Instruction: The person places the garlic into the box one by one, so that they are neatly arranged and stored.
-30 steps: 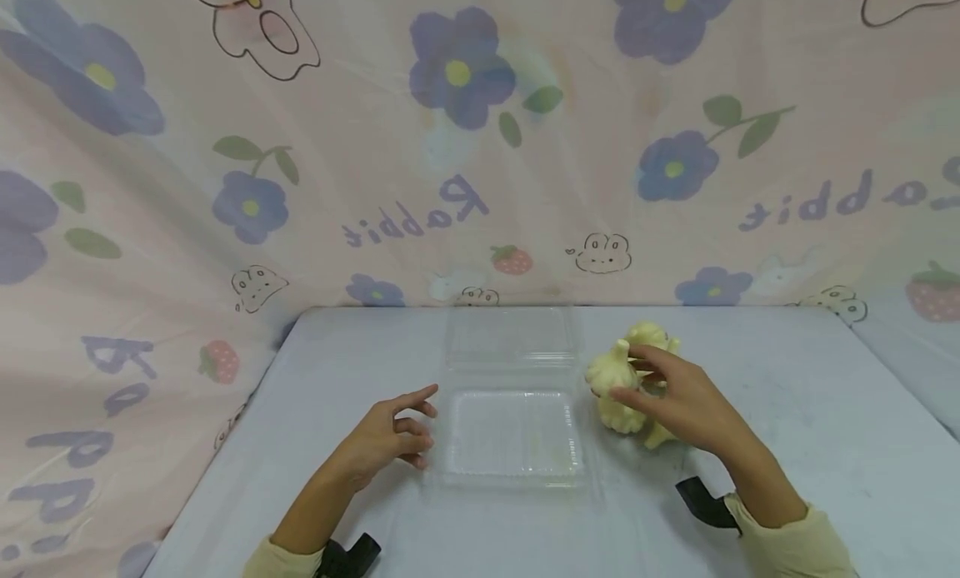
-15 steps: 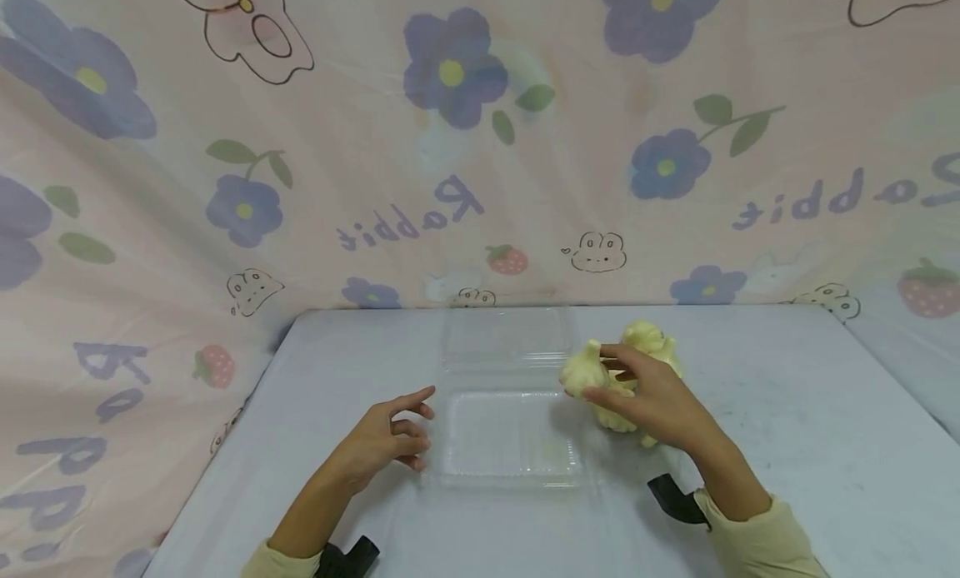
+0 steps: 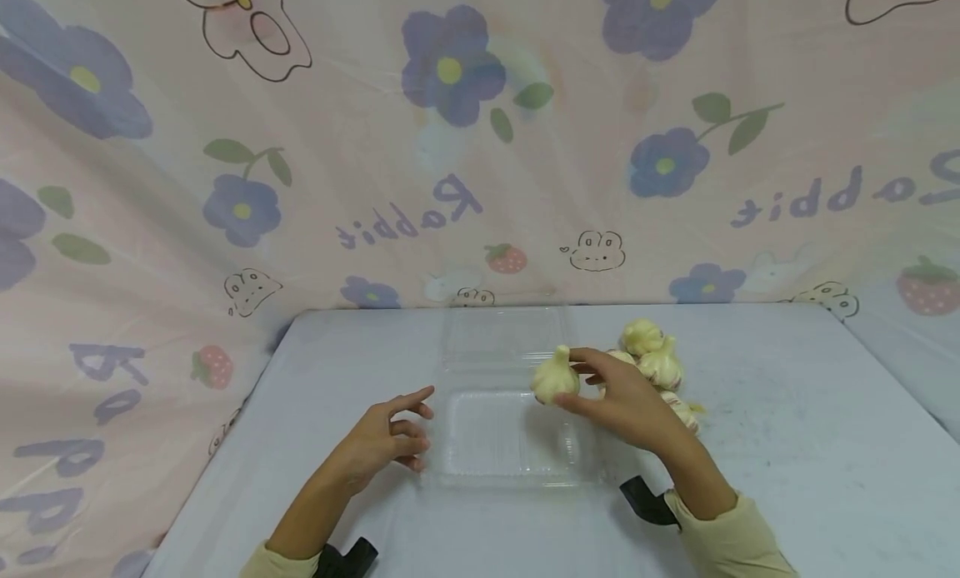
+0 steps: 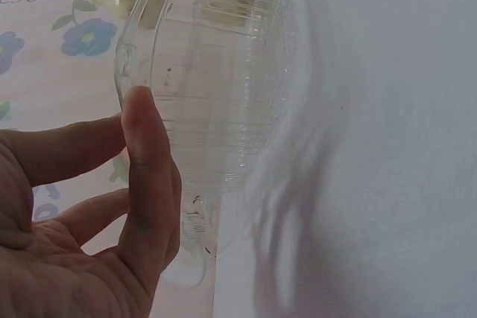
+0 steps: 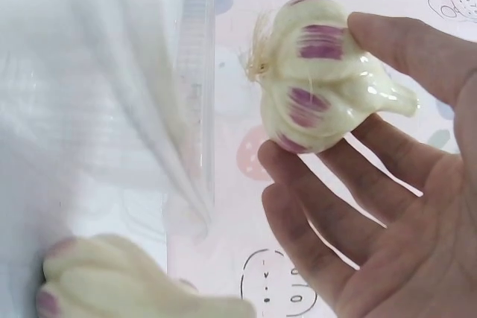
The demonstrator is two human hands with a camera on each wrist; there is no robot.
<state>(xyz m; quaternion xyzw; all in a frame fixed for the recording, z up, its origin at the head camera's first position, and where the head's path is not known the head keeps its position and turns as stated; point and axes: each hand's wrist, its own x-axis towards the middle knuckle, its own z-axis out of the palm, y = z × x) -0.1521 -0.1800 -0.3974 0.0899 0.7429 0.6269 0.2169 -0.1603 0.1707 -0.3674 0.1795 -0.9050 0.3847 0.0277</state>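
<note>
In the head view my right hand (image 3: 626, 395) holds a garlic bulb (image 3: 555, 376) over the right side of a clear plastic container (image 3: 510, 482). The right wrist view shows the thumb and fingertips pinching this cream bulb (image 5: 317, 80), with purple patches and roots at its base. My left hand (image 3: 386, 436) is at the container's left edge, its fingers relaxed. In the left wrist view its fingertips overlap the container's rim (image 4: 127, 65); whether they press on it I cannot tell. The container lies unfolded, its lid (image 3: 506, 332) laid back behind the base.
Several more garlic bulbs (image 3: 660, 366) lie grouped to the right of the container, partly hidden by my right hand. A white table (image 3: 810, 445) bears everything. Behind it hangs a patterned pink cloth (image 3: 525, 186). A black wrist mount (image 3: 648, 501) sits on the right wrist.
My right hand has carried the garlic bulb left, from the group to over the container's right side. More of the remaining bulbs now show. The left hand has stayed in place.
</note>
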